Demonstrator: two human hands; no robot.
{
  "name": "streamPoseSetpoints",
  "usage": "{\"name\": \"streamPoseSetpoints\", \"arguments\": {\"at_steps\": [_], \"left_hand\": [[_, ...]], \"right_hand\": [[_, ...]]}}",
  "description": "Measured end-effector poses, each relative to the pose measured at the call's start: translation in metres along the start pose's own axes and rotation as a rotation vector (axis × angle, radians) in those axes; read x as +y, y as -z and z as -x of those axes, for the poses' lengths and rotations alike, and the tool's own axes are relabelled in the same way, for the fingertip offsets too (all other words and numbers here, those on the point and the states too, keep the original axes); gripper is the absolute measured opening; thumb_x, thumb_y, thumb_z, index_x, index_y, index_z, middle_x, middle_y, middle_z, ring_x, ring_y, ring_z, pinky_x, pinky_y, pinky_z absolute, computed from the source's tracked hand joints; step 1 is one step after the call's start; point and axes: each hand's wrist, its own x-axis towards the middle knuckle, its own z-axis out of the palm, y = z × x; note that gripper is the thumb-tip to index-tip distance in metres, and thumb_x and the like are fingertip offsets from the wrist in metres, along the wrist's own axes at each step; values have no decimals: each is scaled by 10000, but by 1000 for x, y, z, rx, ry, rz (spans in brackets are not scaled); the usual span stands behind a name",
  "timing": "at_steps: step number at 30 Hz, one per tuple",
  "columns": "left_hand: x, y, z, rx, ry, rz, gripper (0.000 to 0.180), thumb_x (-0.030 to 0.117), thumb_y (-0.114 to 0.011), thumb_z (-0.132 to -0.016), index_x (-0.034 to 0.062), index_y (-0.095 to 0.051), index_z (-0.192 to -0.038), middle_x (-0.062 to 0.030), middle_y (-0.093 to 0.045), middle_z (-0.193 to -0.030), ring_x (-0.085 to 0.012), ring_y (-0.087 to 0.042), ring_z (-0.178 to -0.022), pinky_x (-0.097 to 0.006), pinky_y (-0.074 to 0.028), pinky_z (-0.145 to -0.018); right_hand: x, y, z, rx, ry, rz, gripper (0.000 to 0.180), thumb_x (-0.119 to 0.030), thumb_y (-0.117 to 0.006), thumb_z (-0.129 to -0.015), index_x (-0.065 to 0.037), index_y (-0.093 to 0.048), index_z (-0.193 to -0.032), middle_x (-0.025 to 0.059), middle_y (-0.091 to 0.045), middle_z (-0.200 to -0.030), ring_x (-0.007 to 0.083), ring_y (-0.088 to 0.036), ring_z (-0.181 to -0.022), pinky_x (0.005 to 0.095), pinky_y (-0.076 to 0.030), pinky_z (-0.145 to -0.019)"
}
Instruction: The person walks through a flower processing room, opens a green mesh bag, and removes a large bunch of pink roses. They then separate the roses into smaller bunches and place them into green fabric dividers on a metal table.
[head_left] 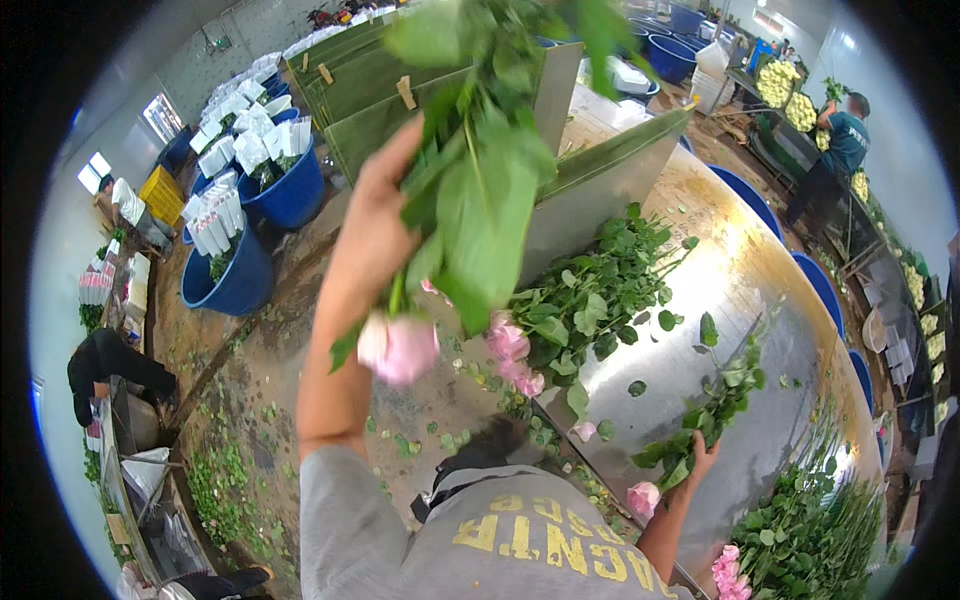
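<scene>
My left hand (375,225) is raised high, closed around the stem of a pink rose (400,348). The bloom hangs downward and blurred, while big green leaves above it hide my fingertips. Lower on the right, my right hand (703,462) is closed on another pink rose (643,498), its bloom toward me and its leafy stem reaching away over the metal table (650,400). A pile of leafy roses (590,300) lies between my hands, with pink blooms (510,345) at the table's near edge. At the lower right rests a bigger bunch of roses (800,520).
Upright dark green padded boards (400,110) stand beyond my left hand. Blue tubs (235,275) of wrapped flowers stand at left; more blue tubs (820,290) line the table's far side. A person (845,140) handles pale flowers at far right. Fallen leaves litter the floor (300,390).
</scene>
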Motion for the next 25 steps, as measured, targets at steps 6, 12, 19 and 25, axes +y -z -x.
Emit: {"name": "streamPoseSetpoints", "arguments": {"at_steps": [6,12,19,25], "left_hand": [[-160,32,-108,-139,-341,-772,568,-3,-529,-748,17,-476,-1314,-224,-539,-1258,-307,-541,-1145,-393,-436,-963],[-257,8,-98,-639,-2,-939,616,208,-635,-807,65,-417,-1365,-226,-485,-1301,-373,-515,-1148,-440,-421,-969],[-16,85,-170,-590,-327,251,552,411,-510,-942,-6,-450,-1299,-124,-579,-1194,-195,-555,-1085,-341,-483,-873],[54,190,-174,-485,63,410,534,71,-654,-800,72,-432,-1287,-141,-566,-1151,-266,-596,-986,-404,-523,-806]], "right_hand": [[-99,-90,33,-13,192,-110,191,-83,-591,-844,-42,-541,-1024,8,-550,-773,105,-511,-587,252,-410,-515],[-208,-199,46,-45,347,-254,245,-156,-603,-869,-18,-542,-1062,108,-606,-911,164,-588,-638,285,-497,-516],[-340,-474,107,-518,1178,272,433,-275,-573,-901,-11,-512,-1239,151,-593,-1114,228,-617,-936,316,-511,-808],[-382,-638,197,-550,605,182,470,-343,-547,-903,-5,-514,-1229,171,-571,-1097,211,-566,-996,316,-478,-836]]}}
